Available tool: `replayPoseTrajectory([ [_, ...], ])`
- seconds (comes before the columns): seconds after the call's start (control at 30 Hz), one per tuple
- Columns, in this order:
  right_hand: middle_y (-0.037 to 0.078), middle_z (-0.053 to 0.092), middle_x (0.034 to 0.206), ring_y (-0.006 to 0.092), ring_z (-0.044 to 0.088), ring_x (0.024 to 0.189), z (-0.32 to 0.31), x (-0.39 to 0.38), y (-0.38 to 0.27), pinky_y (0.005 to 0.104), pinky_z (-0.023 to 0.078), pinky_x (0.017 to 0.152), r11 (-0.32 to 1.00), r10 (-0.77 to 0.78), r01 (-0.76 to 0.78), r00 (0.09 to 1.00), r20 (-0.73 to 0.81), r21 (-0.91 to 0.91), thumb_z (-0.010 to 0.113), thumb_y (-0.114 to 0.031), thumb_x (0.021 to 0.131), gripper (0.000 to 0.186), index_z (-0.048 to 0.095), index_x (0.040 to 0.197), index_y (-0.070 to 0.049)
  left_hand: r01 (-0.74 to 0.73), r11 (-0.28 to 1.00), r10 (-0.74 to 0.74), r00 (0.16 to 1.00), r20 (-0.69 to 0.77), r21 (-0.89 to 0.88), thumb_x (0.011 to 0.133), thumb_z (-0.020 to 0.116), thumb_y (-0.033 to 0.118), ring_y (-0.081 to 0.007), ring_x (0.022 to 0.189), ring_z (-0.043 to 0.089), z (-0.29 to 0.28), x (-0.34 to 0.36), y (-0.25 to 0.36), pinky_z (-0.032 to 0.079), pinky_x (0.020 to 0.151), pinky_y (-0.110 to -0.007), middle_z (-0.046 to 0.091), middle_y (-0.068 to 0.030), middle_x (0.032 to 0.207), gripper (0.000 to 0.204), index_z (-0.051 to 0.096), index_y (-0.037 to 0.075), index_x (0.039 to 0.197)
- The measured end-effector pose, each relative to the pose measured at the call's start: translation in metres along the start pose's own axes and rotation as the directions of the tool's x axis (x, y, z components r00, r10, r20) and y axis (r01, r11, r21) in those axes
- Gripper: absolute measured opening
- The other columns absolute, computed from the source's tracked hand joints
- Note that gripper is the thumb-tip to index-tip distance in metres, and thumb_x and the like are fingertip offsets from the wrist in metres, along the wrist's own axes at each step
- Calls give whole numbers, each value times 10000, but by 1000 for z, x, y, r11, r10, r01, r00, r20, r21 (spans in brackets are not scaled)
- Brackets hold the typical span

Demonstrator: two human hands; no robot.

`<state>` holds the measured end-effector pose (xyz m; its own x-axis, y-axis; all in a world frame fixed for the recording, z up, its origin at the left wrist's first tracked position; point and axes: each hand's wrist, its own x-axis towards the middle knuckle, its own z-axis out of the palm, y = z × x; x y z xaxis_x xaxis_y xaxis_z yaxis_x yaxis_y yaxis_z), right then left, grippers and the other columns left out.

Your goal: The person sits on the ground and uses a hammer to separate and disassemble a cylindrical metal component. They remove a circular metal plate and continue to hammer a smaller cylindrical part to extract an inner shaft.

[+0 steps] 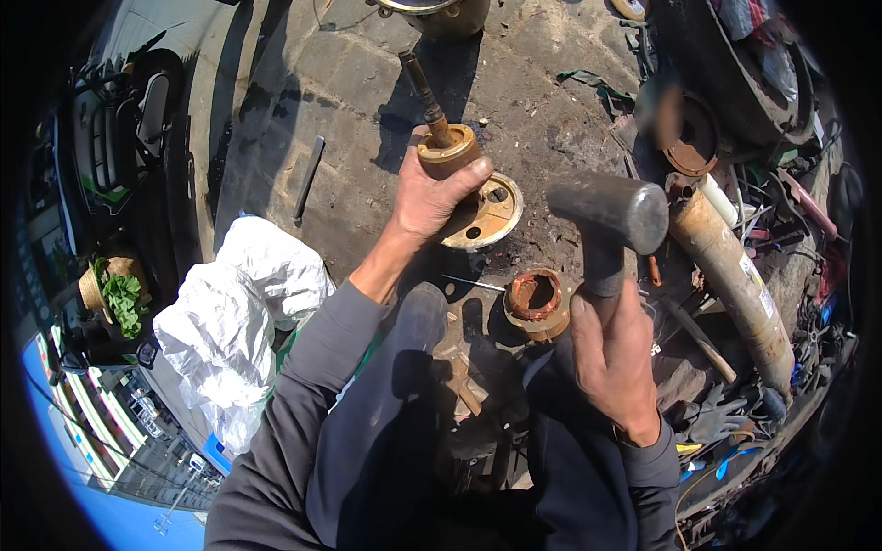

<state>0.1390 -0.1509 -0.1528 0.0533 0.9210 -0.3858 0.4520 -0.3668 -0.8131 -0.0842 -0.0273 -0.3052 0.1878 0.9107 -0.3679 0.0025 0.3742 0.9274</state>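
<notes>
My left hand [430,188] wraps round a rusty cylindrical part [449,152] with a brass-coloured rim, and a long worn shaft [424,92] sticks up from it, tilted left. Just under that hand lies a round yellowish flange [485,219] with holes; whether it is joined to the cylinder I cannot tell. My right hand [614,363] is closed on the handle of a heavy dark hammer [611,213], its head raised over the ground. Below and left of the hammer, a stator ring with copper windings [537,308] stands near my knees. Beside it lies a thin screwdriver-like rod [473,282].
A flat metal bar [310,179] and a white sack [230,321] lie to the left. Rightward are a rusty pipe [735,285], a wooden handle [703,340], a rusty round part [691,138] and heaped scrap. A metal pot-like vessel [441,18] stands ahead.
</notes>
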Motion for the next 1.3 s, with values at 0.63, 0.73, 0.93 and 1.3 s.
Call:
replayPoseTrajectory([
  [0.63,258,630,719,507,651,677,37,8,40,489,502,603,996,86,-83,975,206,-22,647,-115,1029,228,526,1134,47,-17,1000,17,1000,3,-16,846,933,141,-119,886,706,-6,-1,4,600,797,-291,687,-27,1002,575,501,58,1216],
  [0.73,235,661,756,424,682,662,33,-6,51,442,523,620,955,278,-288,952,128,68,672,-146,1026,243,541,1130,31,10,963,-16,1000,-21,-268,944,830,179,-167,769,666,-11,-4,4,579,708,-316,673,-70,951,325,606,53,1143],
  [0.93,67,677,807,142,656,685,65,30,73,324,525,605,862,298,-256,954,-29,438,794,-311,987,430,571,1130,27,45,896,-75,996,-52,-441,980,796,163,-188,860,677,3,-8,-2,586,754,-337,663,-82,985,311,586,37,1173],
  [1.3,75,640,748,136,572,471,51,74,72,297,448,432,606,403,-461,881,250,648,701,-121,969,276,569,1101,83,229,876,-101,948,303,-424,960,711,134,-294,1146,709,3,-27,11,607,972,-411,679,-232,1249,564,448,37,1449],
])
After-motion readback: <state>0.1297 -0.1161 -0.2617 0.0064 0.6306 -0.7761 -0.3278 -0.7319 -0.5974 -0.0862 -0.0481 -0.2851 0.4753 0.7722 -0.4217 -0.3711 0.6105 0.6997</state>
